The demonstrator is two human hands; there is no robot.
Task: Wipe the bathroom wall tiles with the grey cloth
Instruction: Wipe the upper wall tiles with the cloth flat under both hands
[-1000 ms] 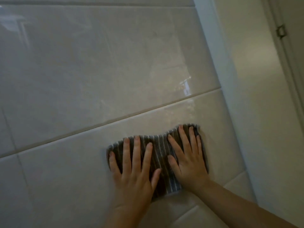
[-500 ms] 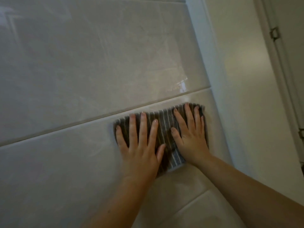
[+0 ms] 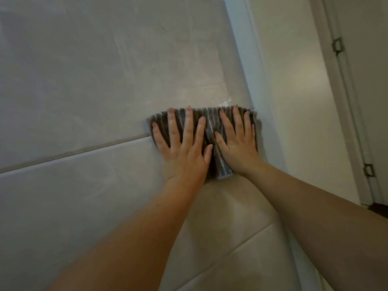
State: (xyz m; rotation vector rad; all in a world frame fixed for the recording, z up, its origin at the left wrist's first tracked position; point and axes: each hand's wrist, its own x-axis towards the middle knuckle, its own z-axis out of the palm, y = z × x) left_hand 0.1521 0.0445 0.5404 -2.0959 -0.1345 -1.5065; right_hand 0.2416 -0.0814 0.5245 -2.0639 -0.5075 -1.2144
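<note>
Left hand (image 3: 180, 148) and right hand (image 3: 237, 143), fingers straight and spread, press the striped grey cloth (image 3: 210, 120) flat on the wall tiles (image 3: 105, 70), astride the grout line (image 3: 73, 153) beside the corner trim (image 3: 247, 59). Even palm pressure and overlapping strokes should limit streaking.

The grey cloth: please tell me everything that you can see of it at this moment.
The grey cloth is a dark grey, soft-looking fabric with thin pale stripes. It lies flat against the wall tiles, across the grout line, its right edge at the white corner trim. The left hand and the right hand press it side by side with straight, spread fingers and cover most of it.
</note>
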